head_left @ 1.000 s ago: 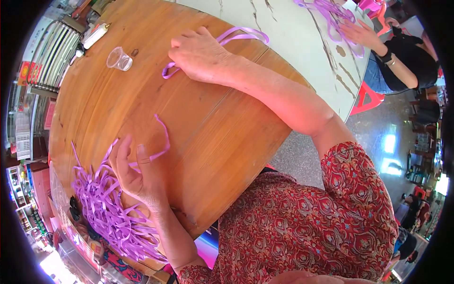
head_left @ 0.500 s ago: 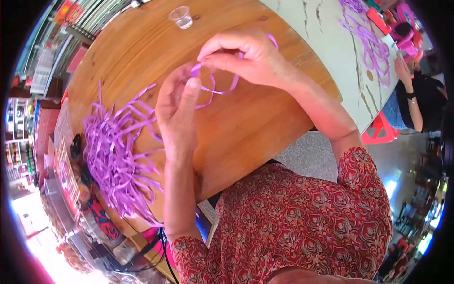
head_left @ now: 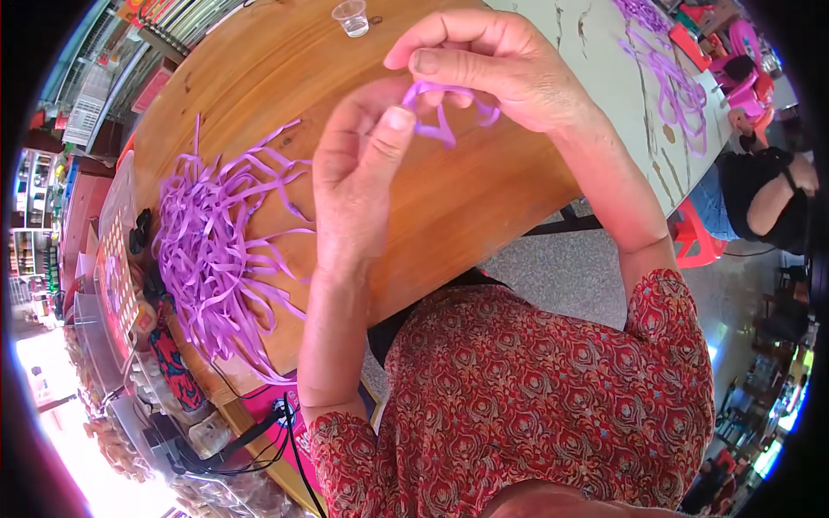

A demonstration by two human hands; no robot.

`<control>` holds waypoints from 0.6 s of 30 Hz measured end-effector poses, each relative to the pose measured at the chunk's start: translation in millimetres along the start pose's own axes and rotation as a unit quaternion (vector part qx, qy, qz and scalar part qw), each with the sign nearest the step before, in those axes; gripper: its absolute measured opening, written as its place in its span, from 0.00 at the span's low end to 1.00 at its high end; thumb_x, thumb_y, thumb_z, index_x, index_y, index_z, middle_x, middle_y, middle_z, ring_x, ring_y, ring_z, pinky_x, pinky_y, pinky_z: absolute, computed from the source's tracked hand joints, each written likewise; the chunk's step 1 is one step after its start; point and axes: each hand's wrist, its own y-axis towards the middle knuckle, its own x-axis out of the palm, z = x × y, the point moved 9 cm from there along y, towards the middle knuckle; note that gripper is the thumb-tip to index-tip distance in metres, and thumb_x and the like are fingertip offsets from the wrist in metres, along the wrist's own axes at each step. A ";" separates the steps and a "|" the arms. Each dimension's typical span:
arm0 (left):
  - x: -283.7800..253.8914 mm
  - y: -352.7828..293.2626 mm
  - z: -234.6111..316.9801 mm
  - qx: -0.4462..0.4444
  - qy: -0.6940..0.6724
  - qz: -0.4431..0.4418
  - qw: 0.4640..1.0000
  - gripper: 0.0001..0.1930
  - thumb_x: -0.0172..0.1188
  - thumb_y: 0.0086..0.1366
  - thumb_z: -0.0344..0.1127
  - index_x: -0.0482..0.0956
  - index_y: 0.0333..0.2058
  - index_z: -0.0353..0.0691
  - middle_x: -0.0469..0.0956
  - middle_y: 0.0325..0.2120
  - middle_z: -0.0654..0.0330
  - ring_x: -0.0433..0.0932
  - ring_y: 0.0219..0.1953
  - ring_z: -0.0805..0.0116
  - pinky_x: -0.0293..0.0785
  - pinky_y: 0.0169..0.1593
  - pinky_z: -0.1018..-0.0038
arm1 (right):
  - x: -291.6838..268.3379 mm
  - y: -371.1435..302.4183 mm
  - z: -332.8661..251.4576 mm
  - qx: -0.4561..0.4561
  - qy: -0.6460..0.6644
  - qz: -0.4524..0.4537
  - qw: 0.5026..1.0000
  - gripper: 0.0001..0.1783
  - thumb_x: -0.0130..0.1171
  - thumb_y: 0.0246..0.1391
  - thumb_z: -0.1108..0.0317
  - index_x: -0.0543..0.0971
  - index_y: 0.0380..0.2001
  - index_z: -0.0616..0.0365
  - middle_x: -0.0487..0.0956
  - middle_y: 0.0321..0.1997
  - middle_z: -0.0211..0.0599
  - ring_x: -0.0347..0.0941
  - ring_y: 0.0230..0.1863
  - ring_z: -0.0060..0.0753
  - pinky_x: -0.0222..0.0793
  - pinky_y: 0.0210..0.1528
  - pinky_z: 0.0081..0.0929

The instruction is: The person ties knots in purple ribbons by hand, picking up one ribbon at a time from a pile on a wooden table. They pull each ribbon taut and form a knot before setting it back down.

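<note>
Head camera view: we look down on a round wooden table (head_left: 466,203), which gives the work its broad flat ground and fills most of what lies before us. Beyond it, at upper right, a white streaked table (head_left: 596,82) butts close by, and its surface seems to serve as extra room for more of the same material. On the wood, to our left, a heap of purple ribbons (head_left: 216,250) spreads in loose tangles; we judge it sits there so that strands lie within easy reach of the left arm, while the middle of the wood is left free. Farther off, on the white surface, other purple ribbons (head_left: 641,12) lie in loops, out of the way.

Our 2 hands are raised together over the wood, apparently so the strip between them hangs free. Our left hand (head_left: 354,173) has its fingers curled and the thumb upright near them, the gap narrow, with the strip pinched at the tips. Our right hand (head_left: 509,73) arches above; its thumb and forefinger are nearly together, and the strip runs beneath the thumb by the lower fingers, though we cannot tell whether they grip it. That purple strip (head_left: 442,134) bends into a small loop. Smallest, a clear cup (head_left: 353,19) stands near the far edge, probably to be clear of our elbows.
</note>
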 end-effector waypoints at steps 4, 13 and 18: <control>-1.2 -7.3 -2.0 -0.022 -0.043 -0.095 0.994 0.08 0.54 0.64 0.33 0.77 0.36 0.35 0.78 0.28 0.61 0.74 0.32 0.75 0.72 0.40 0.74 | 7.4 -4.4 -8.9 0.043 -0.014 0.009 0.999 0.13 0.57 0.55 0.66 0.78 0.39 0.65 0.77 0.24 0.31 0.65 0.20 0.12 0.60 0.21 0.11; -51.2 3.2 29.6 -0.094 -0.254 -0.124 0.955 0.15 0.44 0.69 0.41 0.75 0.34 0.35 0.57 0.17 0.69 0.52 0.18 0.79 0.50 0.22 0.79 | -32.0 -55.4 25.2 0.135 -0.007 -0.006 0.991 0.15 0.54 0.56 0.63 0.77 0.39 0.65 0.73 0.20 0.28 0.62 0.20 0.14 0.54 0.21 0.13; -76.9 -5.6 25.1 -0.124 -0.274 -0.158 0.940 0.15 0.44 0.69 0.42 0.74 0.34 0.37 0.55 0.17 0.71 0.51 0.18 0.79 0.51 0.23 0.80 | -59.3 -69.6 4.8 0.073 -0.157 0.097 0.980 0.10 0.55 0.56 0.67 0.78 0.38 0.62 0.74 0.23 0.27 0.64 0.23 0.14 0.56 0.25 0.12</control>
